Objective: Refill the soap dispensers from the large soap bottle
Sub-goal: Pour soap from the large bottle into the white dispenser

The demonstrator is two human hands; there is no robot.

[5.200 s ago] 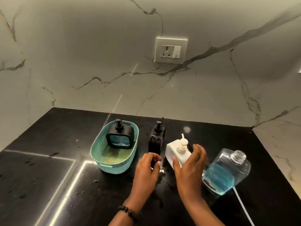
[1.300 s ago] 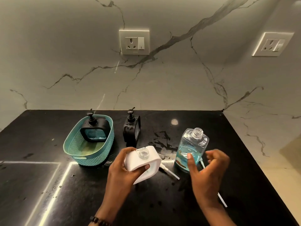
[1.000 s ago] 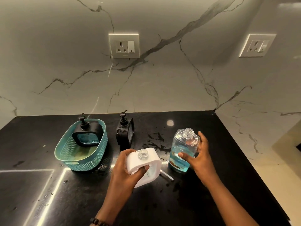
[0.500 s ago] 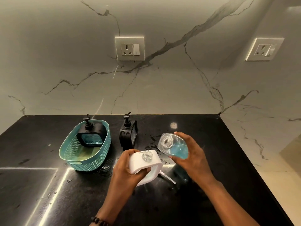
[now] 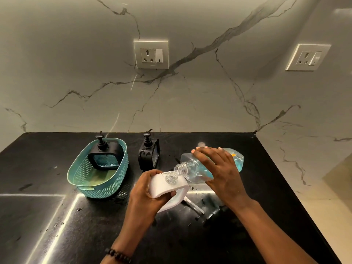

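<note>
My left hand (image 5: 146, 195) grips a white soap dispenser (image 5: 167, 187) with its pump off and its clear neck open, tilted over the black counter. My right hand (image 5: 219, 172) holds the large clear soap bottle (image 5: 192, 168), which has blue liquid inside. The bottle lies tipped on its side, its open threaded mouth just above the dispenser's neck. The dispenser's white pump tube (image 5: 194, 205) lies on the counter beneath it.
A teal basket (image 5: 80, 178) at the left holds a black dispenser (image 5: 104, 155). Another black dispenser (image 5: 148, 155) stands behind my left hand. The black counter (image 5: 57, 225) is wet in places. Its right edge is near, and marble walls with sockets stand behind.
My right hand took the large bottle off the counter and tipped it sideways until its mouth reached the white dispenser's neck. My left hand kept hold of the dispenser.
</note>
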